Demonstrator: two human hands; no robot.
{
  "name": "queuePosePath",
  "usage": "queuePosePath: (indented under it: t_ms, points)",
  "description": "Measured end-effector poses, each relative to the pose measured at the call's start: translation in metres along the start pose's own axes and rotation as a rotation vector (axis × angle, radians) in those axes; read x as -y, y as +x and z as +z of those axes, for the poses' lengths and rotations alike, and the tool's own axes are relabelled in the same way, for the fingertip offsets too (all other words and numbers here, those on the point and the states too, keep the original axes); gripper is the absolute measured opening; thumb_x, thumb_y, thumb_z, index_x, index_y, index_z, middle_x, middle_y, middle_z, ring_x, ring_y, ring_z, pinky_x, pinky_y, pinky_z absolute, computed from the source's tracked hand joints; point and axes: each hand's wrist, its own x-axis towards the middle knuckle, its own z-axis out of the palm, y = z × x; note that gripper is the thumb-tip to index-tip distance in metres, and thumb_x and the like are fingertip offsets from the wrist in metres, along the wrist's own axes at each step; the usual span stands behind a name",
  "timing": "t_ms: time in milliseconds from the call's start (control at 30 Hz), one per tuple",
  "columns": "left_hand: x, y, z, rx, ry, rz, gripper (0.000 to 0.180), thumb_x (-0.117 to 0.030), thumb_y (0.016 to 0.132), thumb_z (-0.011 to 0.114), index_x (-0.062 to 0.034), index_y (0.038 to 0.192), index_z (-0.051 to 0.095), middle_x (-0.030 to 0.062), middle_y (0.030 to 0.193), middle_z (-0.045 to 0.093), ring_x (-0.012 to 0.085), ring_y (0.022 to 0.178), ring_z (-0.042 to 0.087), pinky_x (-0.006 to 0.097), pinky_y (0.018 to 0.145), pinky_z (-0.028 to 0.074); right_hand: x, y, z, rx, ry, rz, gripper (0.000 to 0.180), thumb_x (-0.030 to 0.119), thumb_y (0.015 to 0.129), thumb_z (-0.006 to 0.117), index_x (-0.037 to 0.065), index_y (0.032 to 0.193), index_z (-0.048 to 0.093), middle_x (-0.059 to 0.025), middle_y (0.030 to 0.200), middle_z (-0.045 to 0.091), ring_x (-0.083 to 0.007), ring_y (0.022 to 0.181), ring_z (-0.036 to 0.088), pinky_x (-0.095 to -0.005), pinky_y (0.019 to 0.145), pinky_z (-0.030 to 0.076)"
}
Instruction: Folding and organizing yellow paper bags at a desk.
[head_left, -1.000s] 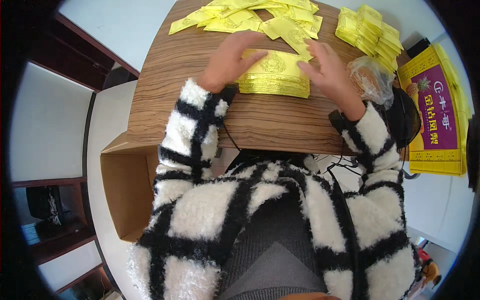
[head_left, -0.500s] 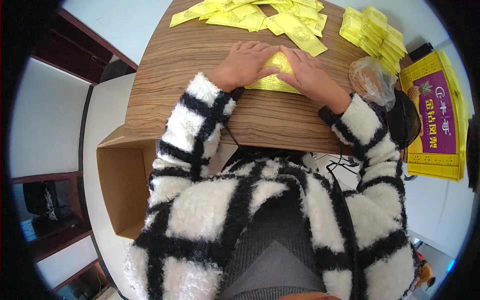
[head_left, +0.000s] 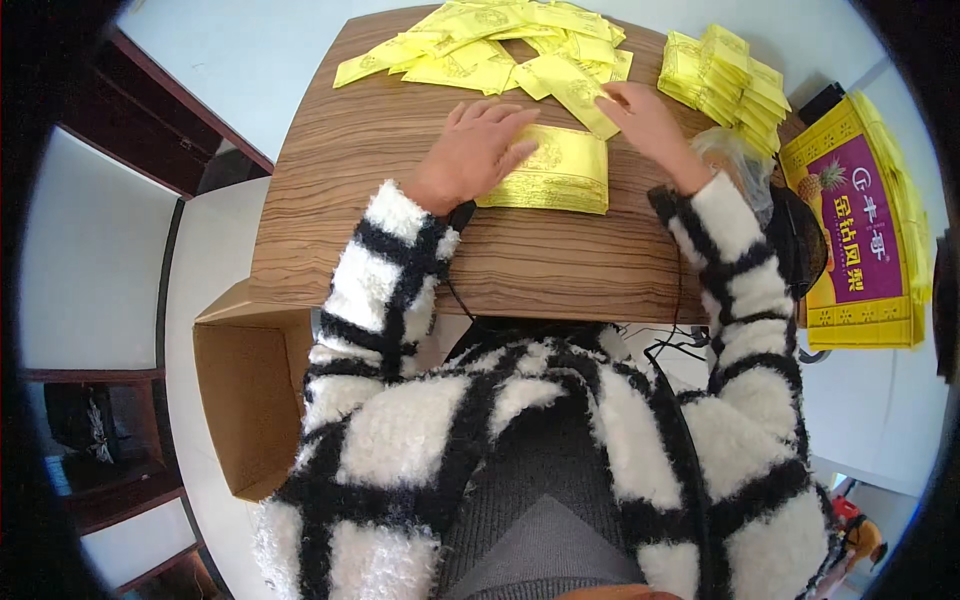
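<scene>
A neat stack of flat yellow paper packets (head_left: 560, 185) lies on the wood-grain table in front of me. My left hand (head_left: 472, 155) is open, with its fingers stretched out and thumb resting over the left end of this stack. Beyond the stack's far right corner, my right hand (head_left: 648, 125) is half curled and off the stack. Its fingertips are at the right edge of a loose yellow packet (head_left: 572, 92), which slants out from the pile; no firm grip shows. Behind lies the heap of loose yellow packets (head_left: 465, 65).
Bundled yellow packets (head_left: 720, 75) stand at the far right. Near them are a clear plastic bag (head_left: 735, 160), a dark mesh item (head_left: 808, 245) and a yellow and purple printed box (head_left: 860, 230). An open cardboard box (head_left: 250, 400) sits left below the table (head_left: 350, 220).
My right hand has come off the stack and moved away to the right, up to the slanted loose packet. My left hand stays at the stack's left end. The view has shifted slightly.
</scene>
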Motion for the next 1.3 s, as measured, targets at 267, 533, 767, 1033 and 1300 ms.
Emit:
queuePosePath:
  t_ms: [267,533,767,1033,1300]
  points:
    - [0.024,0.013,-0.012,-0.233,-0.113,-0.127,0.036,-0.031,0.098,0.045,-0.0079,0.124,0.057,0.0156,0.12,0.059,0.0353,0.114,0.05,0.046,0.1,0.038,-0.028,0.042,0.011,0.158,-0.353,0.203,0.062,0.045,0.082,0.068,-0.003,0.119,0.055,-0.0242,0.111,0.063,-0.0352,0.103,0.061,-0.0398,0.085,0.049]
    - [0.04,0.008,-0.006,-0.296,-0.144,-0.143,0.035,-0.028,0.098,0.048,-0.0041,0.12,0.06,0.0164,0.114,0.062,0.0359,0.11,0.051,0.042,0.096,0.04,-0.033,0.042,0.016,0.064,-0.161,0.135,0.052,0.04,0.081,0.07,-0.001,0.112,0.06,-0.0191,0.104,0.067,-0.0335,0.096,0.064,-0.0396,0.08,0.05]
    - [0.039,-0.002,-0.003,-0.303,-0.092,-0.147,0.037,-0.027,0.097,0.055,-0.0032,0.124,0.057,0.0162,0.113,0.063,0.0283,0.106,0.056,0.036,0.093,0.043,0.003,0.014,-0.013,-0.207,0.176,0.005,0.038,0.029,0.083,0.07,0.001,0.109,0.063,-0.012,0.098,0.068,-0.0227,0.088,0.064,-0.0326,0.078,0.049]
    - [0.025,0.014,-0.022,-0.502,-0.955,-0.358,0.04,-0.018,0.09,0.066,-0.0003,0.124,0.056,0.0041,0.093,0.064,0.0088,0.076,0.056,0.024,0.064,0.046,0.065,0.008,-0.047,-0.018,0.348,-0.158,0.036,0.028,0.081,0.074,0.004,0.106,0.066,-0.0052,0.098,0.068,-0.0115,0.089,0.061,-0.0272,0.078,0.048]
    - [0.024,0.012,-0.019,-0.203,-1.014,-0.447,0.038,-0.014,0.089,0.068,-0.0014,0.123,0.058,-0.0053,0.072,0.058,0.0018,0.057,0.045,0.019,0.051,0.037,0.039,-0.004,-0.009,0.125,0.53,0.017,0.041,0.033,0.08,0.075,0.006,0.109,0.066,-0.004,0.102,0.067,-0.0127,0.092,0.061,-0.0276,0.083,0.048]
